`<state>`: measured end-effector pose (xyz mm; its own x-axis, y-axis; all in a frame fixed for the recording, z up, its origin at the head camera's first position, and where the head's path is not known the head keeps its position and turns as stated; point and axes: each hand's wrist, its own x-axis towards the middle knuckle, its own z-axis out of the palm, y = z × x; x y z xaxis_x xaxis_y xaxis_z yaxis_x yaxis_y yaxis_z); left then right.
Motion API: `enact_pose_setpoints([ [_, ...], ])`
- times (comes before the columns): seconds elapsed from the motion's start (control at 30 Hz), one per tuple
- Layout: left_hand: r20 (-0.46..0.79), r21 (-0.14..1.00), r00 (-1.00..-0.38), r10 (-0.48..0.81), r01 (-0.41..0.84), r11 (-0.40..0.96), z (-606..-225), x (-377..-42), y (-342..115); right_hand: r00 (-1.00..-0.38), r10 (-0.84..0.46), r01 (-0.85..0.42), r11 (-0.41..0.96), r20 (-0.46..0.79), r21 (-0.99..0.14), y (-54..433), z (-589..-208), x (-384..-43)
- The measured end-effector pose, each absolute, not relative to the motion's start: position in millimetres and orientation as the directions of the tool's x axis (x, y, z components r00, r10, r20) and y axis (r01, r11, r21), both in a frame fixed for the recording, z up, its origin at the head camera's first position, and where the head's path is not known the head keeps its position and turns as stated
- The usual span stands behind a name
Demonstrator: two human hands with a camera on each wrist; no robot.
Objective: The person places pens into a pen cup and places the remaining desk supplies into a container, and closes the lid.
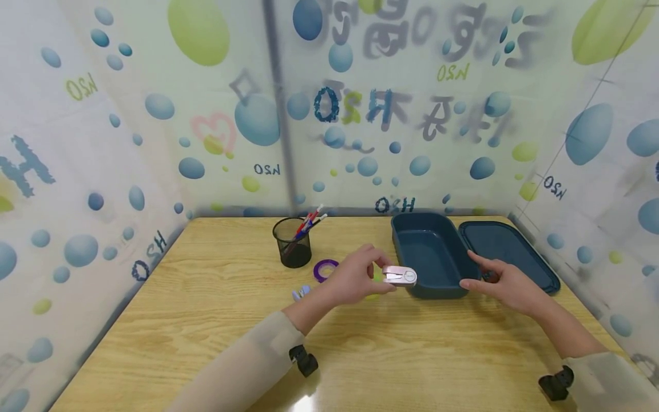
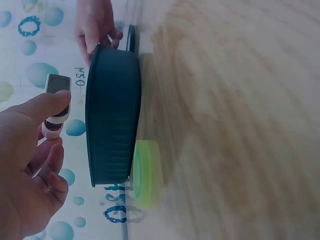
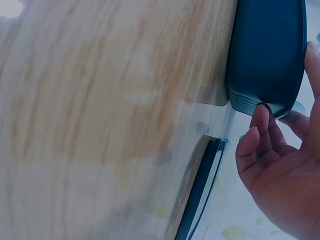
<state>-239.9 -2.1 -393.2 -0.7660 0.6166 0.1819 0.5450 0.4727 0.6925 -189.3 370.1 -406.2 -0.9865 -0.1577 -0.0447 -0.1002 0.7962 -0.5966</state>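
My left hand [image 1: 357,277] pinches a small pink and white stapler [image 1: 401,276] between thumb and fingers, just left of a dark blue rectangular box [image 1: 437,290]. The left wrist view has the stapler [image 2: 59,82] raised above the table, level with the box's rim. At the box's right front corner, my right hand [image 1: 507,284] grips the wall, thumb and index finger at the rim. Its other fingers [image 3: 260,122] curl against the outer side in the right wrist view. Inside, the box shows a bare bottom.
Behind my left hand sits a yellow-green tape roll [image 2: 146,174], partly hidden in the head view. A purple tape roll [image 1: 319,272], a light blue clip-like item [image 1: 301,293] and a mesh cup [image 1: 294,252] of pens stand leftward. The dark blue lid [image 1: 507,249] lies right of the box.
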Motion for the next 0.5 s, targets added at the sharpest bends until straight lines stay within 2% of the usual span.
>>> enact_pose_setpoints([
  [0.5,0.193,0.687,-0.812,0.551,0.512,0.515,-386,-278,38,-0.988,-0.149,-0.096,0.810,-0.044,-0.579,371,-407,-191],
])
